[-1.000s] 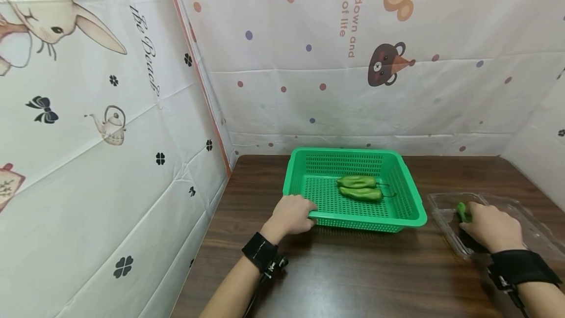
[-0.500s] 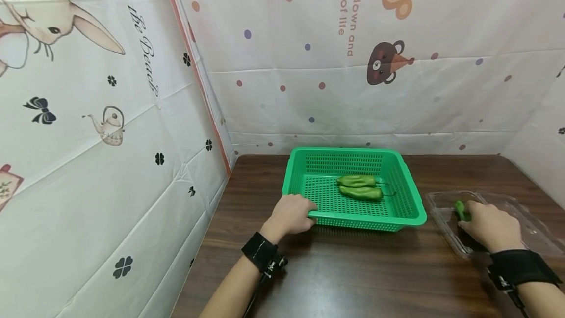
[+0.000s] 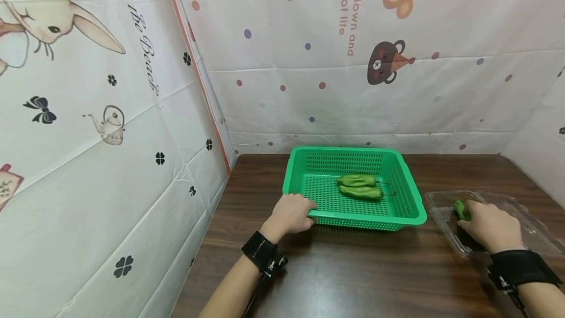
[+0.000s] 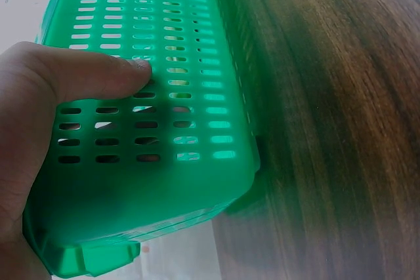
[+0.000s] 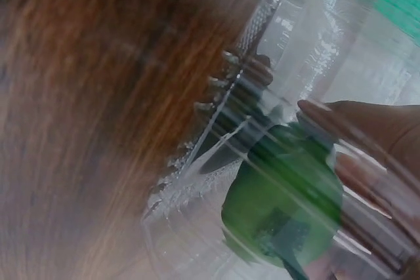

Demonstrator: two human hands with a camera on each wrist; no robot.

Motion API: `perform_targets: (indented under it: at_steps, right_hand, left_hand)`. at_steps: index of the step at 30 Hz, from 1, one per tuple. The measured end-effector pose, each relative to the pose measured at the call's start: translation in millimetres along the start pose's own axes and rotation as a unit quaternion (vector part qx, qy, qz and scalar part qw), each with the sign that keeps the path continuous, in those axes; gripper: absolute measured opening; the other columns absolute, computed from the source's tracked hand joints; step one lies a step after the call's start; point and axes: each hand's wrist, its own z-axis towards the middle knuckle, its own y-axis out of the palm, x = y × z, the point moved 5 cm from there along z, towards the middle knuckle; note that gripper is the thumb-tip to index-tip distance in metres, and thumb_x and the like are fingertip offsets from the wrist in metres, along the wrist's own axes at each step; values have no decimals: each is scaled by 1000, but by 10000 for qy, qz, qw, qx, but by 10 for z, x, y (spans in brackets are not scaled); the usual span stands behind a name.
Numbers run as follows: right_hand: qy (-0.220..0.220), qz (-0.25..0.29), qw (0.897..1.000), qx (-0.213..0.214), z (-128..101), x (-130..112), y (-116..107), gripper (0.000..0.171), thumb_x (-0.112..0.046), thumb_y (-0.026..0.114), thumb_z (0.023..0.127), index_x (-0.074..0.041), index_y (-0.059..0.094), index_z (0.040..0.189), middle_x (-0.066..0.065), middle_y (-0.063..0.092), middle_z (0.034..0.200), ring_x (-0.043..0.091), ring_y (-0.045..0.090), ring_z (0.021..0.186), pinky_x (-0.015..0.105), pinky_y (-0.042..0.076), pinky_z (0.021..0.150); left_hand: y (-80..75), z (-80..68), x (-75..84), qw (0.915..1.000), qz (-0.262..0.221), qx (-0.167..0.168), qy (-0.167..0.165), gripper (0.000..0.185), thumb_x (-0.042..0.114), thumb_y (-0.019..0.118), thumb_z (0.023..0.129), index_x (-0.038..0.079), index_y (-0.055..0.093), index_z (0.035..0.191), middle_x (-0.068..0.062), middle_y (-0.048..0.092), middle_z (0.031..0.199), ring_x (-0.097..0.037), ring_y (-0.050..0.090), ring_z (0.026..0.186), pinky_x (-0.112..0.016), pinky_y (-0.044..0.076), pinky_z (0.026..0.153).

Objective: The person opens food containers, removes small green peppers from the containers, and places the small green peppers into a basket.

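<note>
My left hand (image 3: 292, 214) grips the near-left rim of a green plastic basket (image 3: 362, 217). In the left wrist view the thumb (image 4: 105, 73) lies flat against the basket's slotted outer wall (image 4: 157, 188). Two long green peppers (image 3: 359, 193) lie side by side inside, stems to the right. Farther right, my right hand (image 3: 496, 225) reaches into a clear plastic box (image 3: 446, 232) and pinches another green pepper (image 3: 461, 210). The right wrist view shows this pepper (image 5: 282, 195) through the clear wall, stem toward the camera, with fingers (image 5: 374, 129) beside it; part of it is hidden.
The box's clear lid (image 3: 536, 225) lies folded open on its right. Everything stands on a dark brown wooden table (image 3: 353, 274). Printed white sheets (image 3: 273, 107) hang behind and at both sides. Each wrist wears a black strap (image 3: 260, 252) with a cable.
</note>
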Motion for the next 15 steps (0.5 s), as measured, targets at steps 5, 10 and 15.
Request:
perform_targets:
  at_steps: [5, 10, 15]
  right_hand:
    - [26, 14, 10000, 35, -6, -1, -9, 30, -21, 79, 83, 1, 61, 93, 10, 58, 69, 27, 51, 59, 44, 38, 52]
    - [-9, 60, 9999, 80, -12, -6, -25, 32, -22, 80, 82, 2, 62, 94, 14, 63, 73, 28, 55, 59, 46, 42, 50]
    - [-16, 73, 9999, 84, -33, -18, -34, 28, -23, 76, 86, -2, 58, 88, 9, 56, 68, 25, 50, 58, 42, 37, 51]
  left_hand:
    - [-5, -3, -1, 10000, -4, 56, 33, 12, 36, 73, 89, 31, 77, 99, 14, 59, 68, -4, 48, 58, -22, 36, 52]
    - [-4, -1, -3, 10000, -17, 51, 33, 11, 36, 73, 89, 31, 77, 99, 14, 60, 68, -4, 48, 58, -22, 36, 52]
    - [-4, 2, -2, 10000, 2, 40, 36, 7, 36, 73, 89, 31, 75, 94, 14, 57, 66, -4, 48, 58, -23, 35, 51]
